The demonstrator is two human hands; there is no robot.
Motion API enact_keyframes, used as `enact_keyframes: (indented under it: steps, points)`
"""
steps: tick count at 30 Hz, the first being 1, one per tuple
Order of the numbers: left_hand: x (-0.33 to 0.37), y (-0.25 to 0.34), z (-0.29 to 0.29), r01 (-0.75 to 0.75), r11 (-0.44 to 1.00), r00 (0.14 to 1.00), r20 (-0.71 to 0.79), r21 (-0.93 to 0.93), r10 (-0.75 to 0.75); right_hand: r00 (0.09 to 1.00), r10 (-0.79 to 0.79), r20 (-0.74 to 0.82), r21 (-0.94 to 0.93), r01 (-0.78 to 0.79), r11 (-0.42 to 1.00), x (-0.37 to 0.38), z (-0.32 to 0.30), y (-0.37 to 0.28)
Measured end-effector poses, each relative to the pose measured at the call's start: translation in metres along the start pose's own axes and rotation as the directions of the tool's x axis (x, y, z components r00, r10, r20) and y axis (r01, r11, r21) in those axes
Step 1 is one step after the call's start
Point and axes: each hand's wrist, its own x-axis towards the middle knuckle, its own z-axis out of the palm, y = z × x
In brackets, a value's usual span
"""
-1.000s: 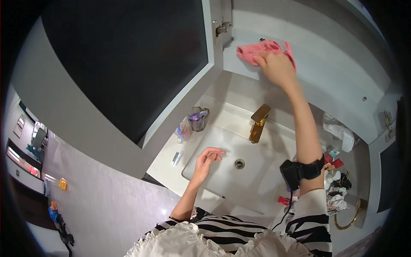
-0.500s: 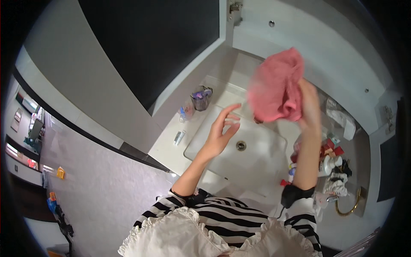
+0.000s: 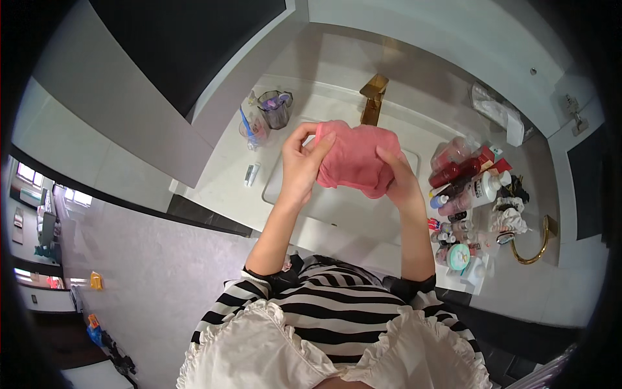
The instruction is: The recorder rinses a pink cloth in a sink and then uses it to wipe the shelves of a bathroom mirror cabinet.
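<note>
A pink cloth (image 3: 357, 157), folded into a bundle, is held up between my two hands above the white sink (image 3: 363, 217). My left hand (image 3: 304, 162) grips its left edge, thumb on top and fingers curled behind. On the cloth's right side my right hand (image 3: 403, 178) clasps it, the thumb lying over the front and the other fingers hidden beneath. Just beyond the cloth rises a gold faucet (image 3: 372, 97). The cloth and my hands cover the drain and much of the basin.
Left of the sink stand a dark cup (image 3: 276, 111), a clear cup with a blue toothbrush (image 3: 253, 129) and a small tube (image 3: 252, 174). Bottles and jars crowd the right counter, including a white pump bottle (image 3: 483, 188). A gold ring (image 3: 534, 256) is mounted at right.
The pink cloth has come down from the raised cabinet side to over the sink. My left hand, empty before, now grips it too. My view has shifted, showing the faucet.
</note>
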Motion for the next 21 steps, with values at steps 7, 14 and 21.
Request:
enact_keyframes:
  steps: [7,14,21]
  points:
    - [-0.02,-0.006,-0.023,0.026,0.823,0.975,0.168,0.568,-0.146,0.975,0.091,-0.204,0.526,0.031,0.85,-0.022,0.01,0.008]
    - [-0.049,0.025,-0.023,-0.294,0.654,0.927,0.374,0.697,0.019,0.948,0.04,-0.316,0.498,0.13,0.857,-0.026,-0.003,0.031]
    - [-0.126,0.172,-0.071,-0.784,0.599,0.483,0.446,-0.164,0.754,0.937,-0.099,-0.334,0.361,0.224,0.905,-0.045,-0.018,-0.027]
